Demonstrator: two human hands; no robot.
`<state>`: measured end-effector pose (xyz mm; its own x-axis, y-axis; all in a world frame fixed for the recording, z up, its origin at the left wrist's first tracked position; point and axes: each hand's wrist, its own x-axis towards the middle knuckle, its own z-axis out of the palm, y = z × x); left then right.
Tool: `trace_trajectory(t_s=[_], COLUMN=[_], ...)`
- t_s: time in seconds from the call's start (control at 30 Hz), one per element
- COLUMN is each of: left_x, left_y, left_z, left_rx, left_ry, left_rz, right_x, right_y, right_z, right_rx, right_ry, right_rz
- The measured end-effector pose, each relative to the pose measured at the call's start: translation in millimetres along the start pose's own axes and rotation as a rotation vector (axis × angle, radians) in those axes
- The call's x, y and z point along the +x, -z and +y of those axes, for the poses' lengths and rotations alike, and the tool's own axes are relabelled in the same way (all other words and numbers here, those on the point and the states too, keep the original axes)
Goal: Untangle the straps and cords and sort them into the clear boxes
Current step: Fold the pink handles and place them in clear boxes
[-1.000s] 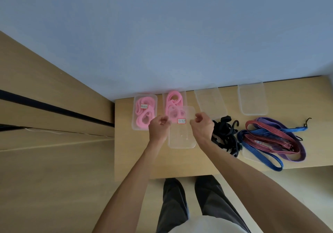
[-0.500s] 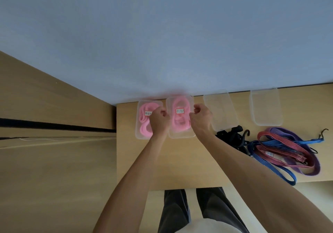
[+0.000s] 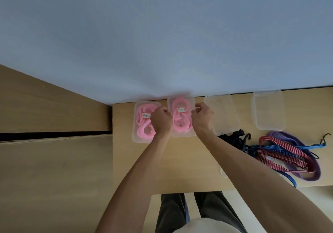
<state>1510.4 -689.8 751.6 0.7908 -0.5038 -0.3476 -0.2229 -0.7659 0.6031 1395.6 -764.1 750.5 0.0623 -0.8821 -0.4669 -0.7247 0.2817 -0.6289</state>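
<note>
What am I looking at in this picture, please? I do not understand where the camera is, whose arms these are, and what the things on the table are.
The camera is worn on a person's head and looks down, so the arms are that person's own. No machine is here. They stand at a wooden table by a blue wall.

The left hand and right hand, fingers curled, grip the two sides of a clear box with pink straps, which bears a small label. To its left lies another labelled box of pink straps. To the right lie two empty clear boxes.

Nearer the person lie a black strap bundle and a tangle of red, blue and purple cords, still unsorted.
</note>
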Motion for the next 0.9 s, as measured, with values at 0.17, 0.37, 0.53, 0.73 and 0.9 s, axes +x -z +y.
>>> trace_trajectory(t_s=[0.17,0.37,0.53,0.73,0.9], left_x=[3.7,-4.3,-33.0,-74.3,-70.3], left_y=[-1.5,-1.8,-3.9,8.4,11.7], left_z=[0.4,-1.0,-13.5,-30.2,-36.1], left_rx=[0.072,0.204,0.218,0.236,0.266], left_ry=[-0.022,0.013,-0.002,-0.276,-0.252], left_rz=[0.003,-0.026,-0.111,-0.238,-0.321], right_x=[6.7,0.8,-24.5,-52.7,-56.1], right_y=[-0.6,-0.1,4.1,15.8,15.0], right_z=[2.6,6.8,12.1,38.1,39.5], right_rx=[-0.041,-0.006,-0.111,-0.383,-0.580], right_ry=[0.043,-0.053,0.084,0.293,0.296], right_rz=[-0.025,-0.026,-0.047,-0.173,-0.241])
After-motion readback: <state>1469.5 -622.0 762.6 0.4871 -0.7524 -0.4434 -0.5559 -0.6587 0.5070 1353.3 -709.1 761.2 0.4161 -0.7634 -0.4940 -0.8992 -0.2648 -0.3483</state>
